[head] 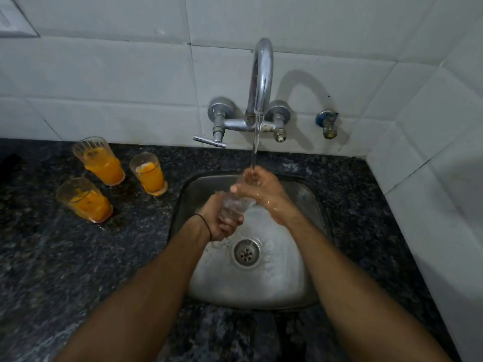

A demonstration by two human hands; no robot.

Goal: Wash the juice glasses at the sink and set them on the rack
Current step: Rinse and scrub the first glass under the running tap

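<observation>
A: Holding the clear glass (236, 202) over the sink (308, 288), both hands are busy. The left hand (219, 220) grips the base of it, fingers curled around the lower part. The right hand (264, 192) is at the mouth of it, fingers bent over the rim, the thumb lying along the side.

B: And where is the water?

A: The stream (254, 150) from the tap (261, 79) falls onto the right hand's fingers at the rim. The glass is tilted, mouth toward the wall, base toward the person.

B: How does the glass look?

A: Transparent and wet, with no orange colour that I can see. Three other glasses (104, 163) stand on the dark counter (78, 270) left of the sink, near each other, each with orange juice inside. One has white foam on top.
</observation>
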